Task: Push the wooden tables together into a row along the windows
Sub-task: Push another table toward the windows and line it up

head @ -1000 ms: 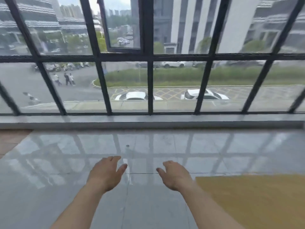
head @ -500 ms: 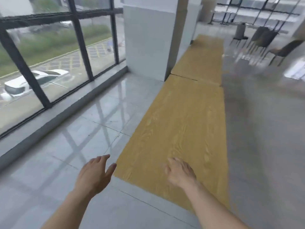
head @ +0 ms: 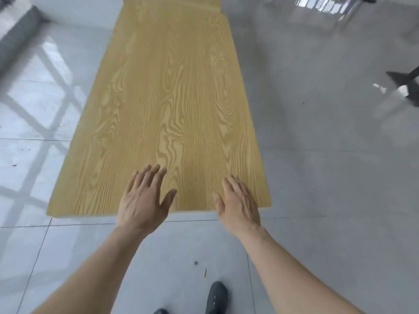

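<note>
Both hands spread flat, grasping nothing: left hand [head: 142, 201] and right hand [head: 239, 203] over the near short edge of the tabletop [head: 167, 105], frame centre. Its long axis runs straight away from me toward the next table [head: 174, 0], top edge. Contact unclear.

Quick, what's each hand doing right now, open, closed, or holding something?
Left hand: open, fingers spread, over the wooden table near edge, holding nothing.
Right hand: open, over the same edge, holding nothing.
</note>
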Motion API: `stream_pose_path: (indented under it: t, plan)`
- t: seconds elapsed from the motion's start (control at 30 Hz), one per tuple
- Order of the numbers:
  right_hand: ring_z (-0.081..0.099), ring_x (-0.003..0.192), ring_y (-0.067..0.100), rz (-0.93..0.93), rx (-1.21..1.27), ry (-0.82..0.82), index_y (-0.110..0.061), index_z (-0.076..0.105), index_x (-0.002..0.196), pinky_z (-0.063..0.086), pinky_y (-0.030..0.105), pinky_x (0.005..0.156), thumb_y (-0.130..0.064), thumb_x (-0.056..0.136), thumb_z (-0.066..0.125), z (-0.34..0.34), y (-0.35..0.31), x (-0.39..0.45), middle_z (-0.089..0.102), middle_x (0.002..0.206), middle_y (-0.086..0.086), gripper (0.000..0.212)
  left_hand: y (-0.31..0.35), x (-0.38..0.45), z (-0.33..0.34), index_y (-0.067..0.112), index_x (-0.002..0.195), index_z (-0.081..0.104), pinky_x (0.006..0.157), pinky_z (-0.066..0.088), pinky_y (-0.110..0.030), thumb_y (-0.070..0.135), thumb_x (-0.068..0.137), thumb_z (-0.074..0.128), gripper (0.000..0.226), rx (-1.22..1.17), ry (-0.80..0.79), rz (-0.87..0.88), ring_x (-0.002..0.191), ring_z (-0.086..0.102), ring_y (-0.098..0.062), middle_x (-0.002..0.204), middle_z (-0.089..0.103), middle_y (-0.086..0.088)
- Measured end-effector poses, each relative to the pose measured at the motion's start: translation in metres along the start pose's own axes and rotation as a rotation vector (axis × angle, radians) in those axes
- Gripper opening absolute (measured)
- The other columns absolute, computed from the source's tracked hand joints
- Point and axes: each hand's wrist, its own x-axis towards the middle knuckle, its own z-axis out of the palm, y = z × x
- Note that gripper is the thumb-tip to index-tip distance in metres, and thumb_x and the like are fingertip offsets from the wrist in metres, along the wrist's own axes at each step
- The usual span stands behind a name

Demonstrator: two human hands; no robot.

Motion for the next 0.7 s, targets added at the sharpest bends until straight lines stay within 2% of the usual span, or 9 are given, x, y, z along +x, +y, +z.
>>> stream_pose_path:
  t: [0.1,0.27,0.4,0.7]
  plan:
    - [0.006,0.157,0.019,-0.019,0.016,0.086,-0.009,0.023,0.160,0.007,0.037,0.128,-0.050,0.105,0.026,0.029,0.003,0.024,0.014,0.170,0.007,0.068,-0.012,0.019,0.030,0.015,0.155,0.036,0.127,0.012,-0.044,0.060,0.097,0.030,0.073,0.030,0.054,0.023,0.155,0.021,-0.024,0.163,0.035,-0.006]
    - [0.009,0.158,0.022,-0.021,-0.020,0.238,-0.008,0.028,0.159,0.016,0.043,0.127,-0.054,0.103,0.022,0.068,0.011,0.059,0.016,0.170,0.009,0.072,-0.028,0.039,0.068,0.016,0.156,0.033,0.127,0.008,-0.045,0.058,0.099,0.030,0.071,0.033,0.065,0.086,0.155,0.017,-0.027,0.164,0.031,-0.006]
    - [0.020,0.156,0.024,-0.026,-0.031,0.368,-0.008,0.037,0.155,0.021,0.043,0.125,-0.052,0.104,0.031,0.081,0.017,0.062,0.028,0.166,0.010,0.067,-0.028,0.040,0.073,0.017,0.154,0.035,0.127,0.010,-0.045,0.056,0.100,0.036,0.067,-0.010,0.087,0.082,0.155,0.017,-0.024,0.163,0.033,-0.003]
    - [0.020,0.156,0.025,-0.043,-0.014,0.401,-0.007,0.039,0.153,0.024,0.046,0.123,-0.047,0.103,0.036,0.078,0.018,0.066,0.031,0.165,0.011,0.064,-0.026,0.044,0.067,0.018,0.153,0.039,0.127,0.012,-0.045,0.056,0.098,0.043,0.067,-0.018,0.082,0.064,0.156,0.017,-0.020,0.163,0.034,0.001]
